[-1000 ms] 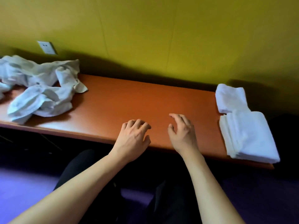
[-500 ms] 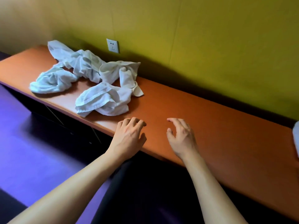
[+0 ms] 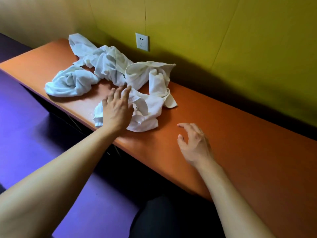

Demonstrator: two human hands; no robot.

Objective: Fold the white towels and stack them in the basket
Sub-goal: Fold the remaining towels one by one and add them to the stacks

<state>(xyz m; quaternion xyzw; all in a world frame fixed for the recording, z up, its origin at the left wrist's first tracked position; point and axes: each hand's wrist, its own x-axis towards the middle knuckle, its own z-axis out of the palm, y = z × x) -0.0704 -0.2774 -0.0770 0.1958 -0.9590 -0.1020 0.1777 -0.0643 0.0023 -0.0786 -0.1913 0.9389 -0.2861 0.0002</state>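
Wall: olive-yellow panels with thin vertical seams, shadowed along the base. White wall socket mounted low on the wall. Long orange-brown bench top runs against the wall, surface glossy. Floor purple, partly in deep shadow beneath the bench.

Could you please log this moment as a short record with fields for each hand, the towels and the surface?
left hand: open, reaching onto the nearest crumpled towel
right hand: open, empty, fingers curled, over the bench
other towels: unfolded heap behind, near the wall socket
surface: orange bench
basket: not in view
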